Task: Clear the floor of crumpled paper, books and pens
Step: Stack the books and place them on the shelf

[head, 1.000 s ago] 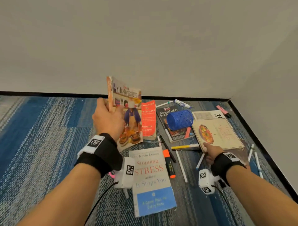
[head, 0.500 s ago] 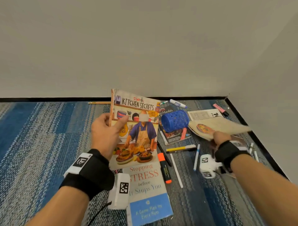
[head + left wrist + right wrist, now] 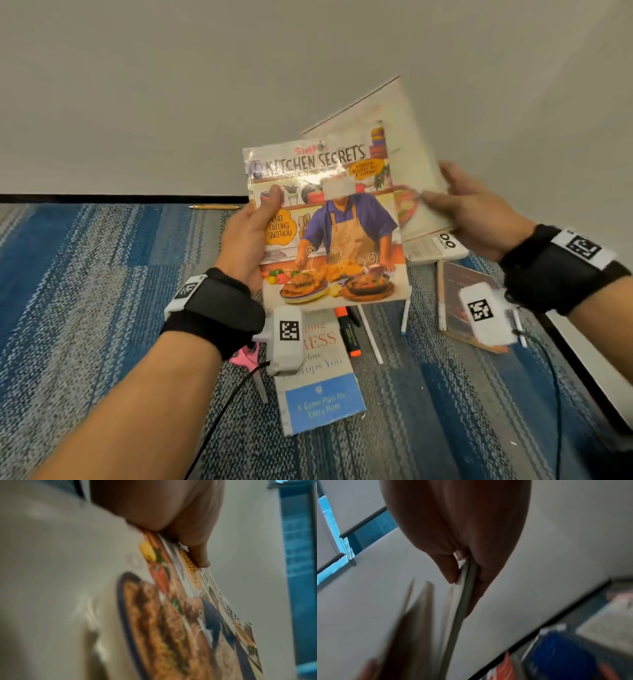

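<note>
My left hand (image 3: pixel 255 229) grips the Kitchen Secrets cookbook (image 3: pixel 329 226) by its left edge, thumb on the cover, upright in front of me; the left wrist view shows that cookbook (image 3: pixel 197 615) edge-on under my thumb. My right hand (image 3: pixel 459 209) holds a cream book (image 3: pixel 407 144) by its right edge, tilted up just behind the cookbook; the right wrist view shows this cream book (image 3: pixel 462 588) pinched between thumb and fingers. On the carpet lie a Stress paperback (image 3: pixel 320 383), an orange highlighter (image 3: pixel 347 332), white pens (image 3: pixel 370 334), a brown book (image 3: pixel 459 301) and a pencil (image 3: pixel 215 207).
Blue and grey carpet (image 3: pixel 85 274) runs left. The grey wall (image 3: pixel 239 85) meets the black skirting (image 3: pixel 102 198) behind, and a side wall closes the right. A blue perforated cup (image 3: pixel 559 655) shows in the right wrist view. Something pink (image 3: pixel 244 356) lies under my left wrist.
Both hands rose. The cookbook turned to face me and lifted higher. My right hand lifted the cream book off the floor and brought it in behind the cookbook.
</note>
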Action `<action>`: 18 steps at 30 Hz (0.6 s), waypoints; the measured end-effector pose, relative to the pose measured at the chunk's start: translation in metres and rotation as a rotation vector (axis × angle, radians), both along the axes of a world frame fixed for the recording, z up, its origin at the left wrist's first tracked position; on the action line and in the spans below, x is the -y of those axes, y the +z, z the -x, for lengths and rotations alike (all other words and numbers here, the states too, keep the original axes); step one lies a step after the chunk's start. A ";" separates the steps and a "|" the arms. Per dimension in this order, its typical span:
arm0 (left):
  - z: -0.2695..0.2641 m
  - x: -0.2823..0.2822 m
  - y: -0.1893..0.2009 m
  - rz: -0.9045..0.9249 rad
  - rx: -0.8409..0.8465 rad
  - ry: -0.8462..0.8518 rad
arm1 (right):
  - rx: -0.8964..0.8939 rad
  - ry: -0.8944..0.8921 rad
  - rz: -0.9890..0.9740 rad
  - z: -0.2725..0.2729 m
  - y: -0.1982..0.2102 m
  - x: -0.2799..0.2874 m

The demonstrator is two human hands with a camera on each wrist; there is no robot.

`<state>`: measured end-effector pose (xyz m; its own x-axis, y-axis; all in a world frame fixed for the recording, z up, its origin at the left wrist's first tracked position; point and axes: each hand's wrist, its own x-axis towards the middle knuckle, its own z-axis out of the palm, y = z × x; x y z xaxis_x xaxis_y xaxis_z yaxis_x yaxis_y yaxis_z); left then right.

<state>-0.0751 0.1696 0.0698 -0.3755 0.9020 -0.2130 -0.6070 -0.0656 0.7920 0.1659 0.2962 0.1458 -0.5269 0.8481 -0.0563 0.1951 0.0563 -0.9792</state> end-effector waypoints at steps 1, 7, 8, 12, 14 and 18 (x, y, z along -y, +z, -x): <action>0.003 0.004 -0.006 0.014 0.012 0.002 | -0.027 0.071 0.112 0.012 -0.008 0.014; 0.027 0.053 -0.049 0.279 0.105 0.128 | -0.063 0.336 0.597 0.075 -0.061 0.072; 0.034 0.062 -0.054 0.288 0.102 0.166 | -0.071 0.370 0.677 0.083 -0.066 0.073; 0.061 0.092 -0.056 0.226 -0.136 0.372 | 0.075 0.534 0.534 0.125 -0.096 0.085; 0.078 0.106 -0.052 0.191 -0.313 0.474 | 0.158 0.508 0.237 0.155 -0.118 0.093; 0.101 0.140 -0.045 0.153 -0.565 0.599 | 0.123 0.494 0.076 0.208 -0.149 0.112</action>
